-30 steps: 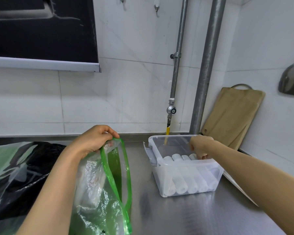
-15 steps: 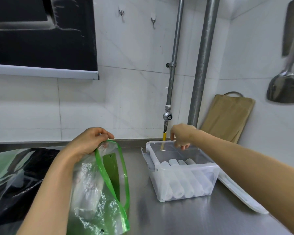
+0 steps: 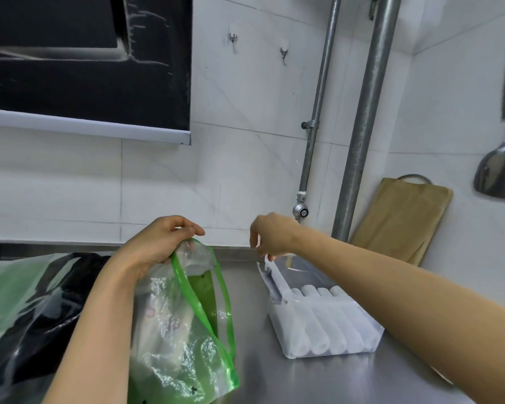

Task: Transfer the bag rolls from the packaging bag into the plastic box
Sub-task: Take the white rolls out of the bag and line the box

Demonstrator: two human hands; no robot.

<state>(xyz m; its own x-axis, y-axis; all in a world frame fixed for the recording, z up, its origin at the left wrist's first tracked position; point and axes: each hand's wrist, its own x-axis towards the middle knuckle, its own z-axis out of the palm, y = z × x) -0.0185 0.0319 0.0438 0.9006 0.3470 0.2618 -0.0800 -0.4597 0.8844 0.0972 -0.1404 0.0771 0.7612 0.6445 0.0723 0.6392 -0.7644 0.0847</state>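
Note:
My left hand point(image 3: 158, 243) grips the top edge of a clear packaging bag point(image 3: 184, 339) with a green zip rim, holding its mouth up and open. Pale bag rolls show faintly through the plastic inside it. To the right, a clear plastic box point(image 3: 321, 319) stands on the steel counter with several white bag rolls point(image 3: 330, 325) lying side by side in it. My right hand point(image 3: 270, 236) hovers empty in the air between the bag and the box, above the box's far left corner, fingers loosely curled and pointing down.
A green-and-black plastic bag point(image 3: 27, 313) lies at the left. A wooden cutting board point(image 3: 400, 220) leans in the back right corner beside two metal pipes point(image 3: 359, 158). A metal scoop point(image 3: 499, 176) hangs on the right wall. The steel counter point(image 3: 274, 383) runs along the tiled wall.
My right hand has lifted out of the box and moved left toward the packaging bag. The left hand keeps its grip on the bag. The camera has shifted, so the box sits further right.

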